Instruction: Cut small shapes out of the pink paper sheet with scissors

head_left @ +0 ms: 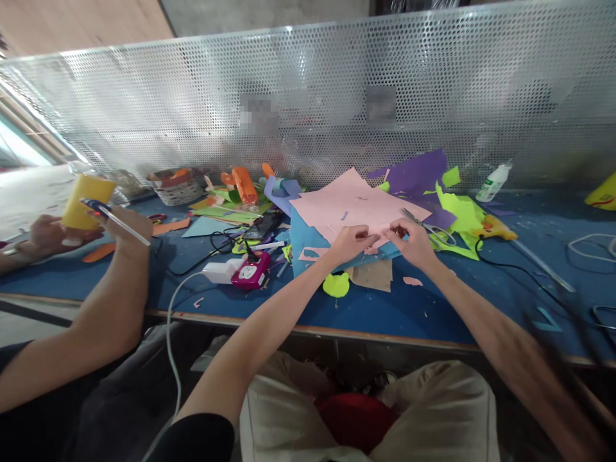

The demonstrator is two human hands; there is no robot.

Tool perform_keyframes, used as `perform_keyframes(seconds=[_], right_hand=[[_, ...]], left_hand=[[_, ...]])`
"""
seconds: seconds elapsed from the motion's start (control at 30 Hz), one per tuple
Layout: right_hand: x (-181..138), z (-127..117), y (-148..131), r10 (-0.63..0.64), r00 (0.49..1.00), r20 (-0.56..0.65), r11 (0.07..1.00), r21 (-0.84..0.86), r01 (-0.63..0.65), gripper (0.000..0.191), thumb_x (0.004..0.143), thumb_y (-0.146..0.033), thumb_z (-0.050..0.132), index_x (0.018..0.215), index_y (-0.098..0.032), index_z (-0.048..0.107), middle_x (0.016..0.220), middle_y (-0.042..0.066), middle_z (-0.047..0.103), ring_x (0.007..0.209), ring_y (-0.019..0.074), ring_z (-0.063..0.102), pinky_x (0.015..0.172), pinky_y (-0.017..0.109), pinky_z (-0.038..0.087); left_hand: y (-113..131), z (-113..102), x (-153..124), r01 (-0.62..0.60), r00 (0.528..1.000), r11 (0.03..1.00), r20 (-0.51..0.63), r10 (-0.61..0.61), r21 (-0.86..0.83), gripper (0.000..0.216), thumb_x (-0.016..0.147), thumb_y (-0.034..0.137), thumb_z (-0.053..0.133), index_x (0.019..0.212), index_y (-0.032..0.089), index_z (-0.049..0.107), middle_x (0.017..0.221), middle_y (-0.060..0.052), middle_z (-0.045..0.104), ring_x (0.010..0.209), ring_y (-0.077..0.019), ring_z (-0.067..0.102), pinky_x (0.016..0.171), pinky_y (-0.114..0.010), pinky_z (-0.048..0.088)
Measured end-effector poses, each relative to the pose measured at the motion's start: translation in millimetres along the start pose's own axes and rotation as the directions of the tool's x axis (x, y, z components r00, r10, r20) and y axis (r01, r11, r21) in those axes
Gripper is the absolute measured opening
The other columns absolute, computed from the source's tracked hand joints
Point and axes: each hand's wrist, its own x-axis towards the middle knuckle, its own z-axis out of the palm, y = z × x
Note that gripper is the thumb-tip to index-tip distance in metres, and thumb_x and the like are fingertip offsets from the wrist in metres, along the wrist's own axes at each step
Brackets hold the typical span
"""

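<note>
Over the lower edge of a large pink paper sheet [353, 199], my left hand [353, 245] and my right hand [411, 239] face each other, a short gap apart. Fingers and thumb are pinched together on both. Whatever lies between the fingertips is too small to make out against the pink paper. Scissors [430, 226] lie just beyond my right hand, partly on the pink sheet. Blue paper [301, 234] shows beneath the pink one. Close to my forearms are a yellow-green paper cutout [335, 285], a brown paper piece [373, 276] and a small pink scrap [412, 281].
At left, a co-worker's hands hold a yellow object [86, 202] and a pen-like tool. A magenta power adapter [251, 269] with white plug and cable sits left. Purple paper [416, 173], a glue bottle [494, 181] and a yellow glue gun [495, 228] lie right. Perforated metal panel [317, 77] stands behind.
</note>
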Motion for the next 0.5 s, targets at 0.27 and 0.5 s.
perform_keyframes(seconds=[0.27,0.5], right_hand=[[-0.7,-0.8,-0.6,0.007,0.997,0.072,1.000,-0.013,-0.006,0.029,0.094,-0.048,0.066,0.079,-0.022,0.064,0.075,0.002,0.061,0.070,0.0191,0.053,0.068,0.035,0.041],[0.1,-1.0,-2.3,0.073,0.997,0.013,0.994,0.077,-0.073,0.031,0.092,-0.048,0.067,0.077,-0.021,0.067,0.072,0.001,0.060,0.068,0.0175,0.050,0.067,0.034,0.039]], left_hand=[[-8.0,0.6,3.0,-0.002,0.991,0.960,-0.131,-0.036,-0.280,0.044,0.090,0.061,0.070,0.092,0.016,0.070,0.087,-0.006,0.071,0.074,-0.0153,0.064,0.068,-0.030,0.052],[-17.4,6.8,5.0,0.052,0.993,0.884,-0.074,-0.097,-0.465,0.054,0.090,0.059,0.071,0.122,0.019,0.052,0.081,-0.001,0.066,0.072,-0.0144,0.064,0.065,-0.028,0.053]])
